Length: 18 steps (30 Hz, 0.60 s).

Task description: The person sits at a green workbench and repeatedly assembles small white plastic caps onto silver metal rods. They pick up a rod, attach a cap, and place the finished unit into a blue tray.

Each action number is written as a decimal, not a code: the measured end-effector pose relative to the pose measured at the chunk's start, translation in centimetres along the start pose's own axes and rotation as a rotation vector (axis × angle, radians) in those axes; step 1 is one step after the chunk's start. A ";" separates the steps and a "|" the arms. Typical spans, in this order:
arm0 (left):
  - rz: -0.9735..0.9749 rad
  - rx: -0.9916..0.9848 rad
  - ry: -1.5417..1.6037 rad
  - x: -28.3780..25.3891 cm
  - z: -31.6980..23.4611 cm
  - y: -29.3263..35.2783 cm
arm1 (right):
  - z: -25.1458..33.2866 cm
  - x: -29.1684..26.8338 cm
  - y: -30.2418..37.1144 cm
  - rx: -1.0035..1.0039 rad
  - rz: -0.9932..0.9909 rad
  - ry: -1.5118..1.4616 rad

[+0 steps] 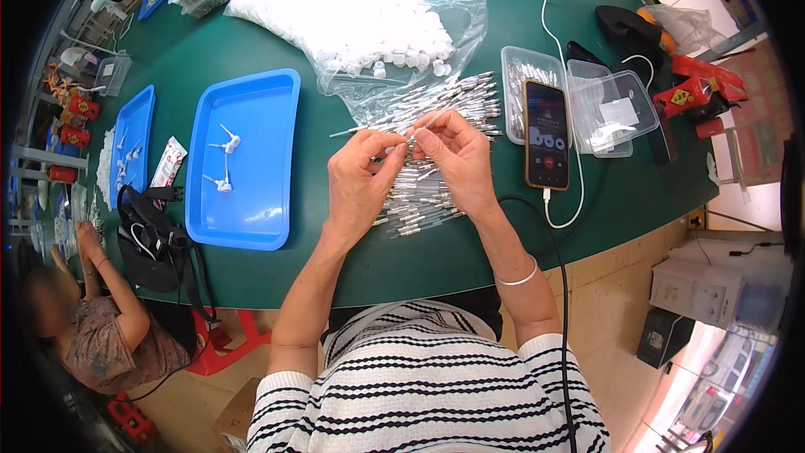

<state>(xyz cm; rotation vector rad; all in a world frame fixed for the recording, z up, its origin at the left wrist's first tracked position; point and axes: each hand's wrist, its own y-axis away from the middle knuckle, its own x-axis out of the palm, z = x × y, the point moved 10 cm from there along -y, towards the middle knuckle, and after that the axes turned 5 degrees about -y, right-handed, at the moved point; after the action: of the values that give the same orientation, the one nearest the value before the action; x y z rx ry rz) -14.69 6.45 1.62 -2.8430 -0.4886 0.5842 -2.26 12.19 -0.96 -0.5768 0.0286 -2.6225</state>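
Note:
My left hand (362, 178) and my right hand (457, 159) meet over a heap of thin metal-and-clear rods (419, 201). Both are closed, with thumbs and forefingers pinched together at one spot. Between the fingertips shows a small thin metallic piece (410, 142), much like the rods below; its full shape is hidden by the fingers. Just beyond the heap lies a large clear bag of small white plastic caps (335, 13), its mouth facing me. Left of my hands, a blue tray (281, 201) carries two white plastic parts with thin stems (225, 144).
A phone (547, 138) on a white cable rests on a clear box of rods (518, 67), beside clear lids (616, 113). Further left are a black bag (151, 239), another blue tray (147, 109) and a seated person (113, 331). A black cable (563, 310) runs past my right arm.

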 end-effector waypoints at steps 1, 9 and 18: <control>0.003 0.025 -0.033 -0.1 -0.3 0.0 | 0.1 -0.1 0.0 -0.004 0.007 0.021; -0.011 0.138 -0.232 -0.8 -1.8 0.0 | 1.0 0.0 0.2 -0.020 -0.020 0.076; -0.074 0.094 -0.138 -2.2 -1.0 -0.4 | 1.2 -0.8 0.0 -0.025 -0.040 0.090</control>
<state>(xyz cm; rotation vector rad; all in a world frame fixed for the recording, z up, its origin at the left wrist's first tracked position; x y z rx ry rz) -16.31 5.88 3.41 -2.6957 -0.5715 0.7715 -1.10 12.66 -0.14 -0.4727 0.0791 -2.6893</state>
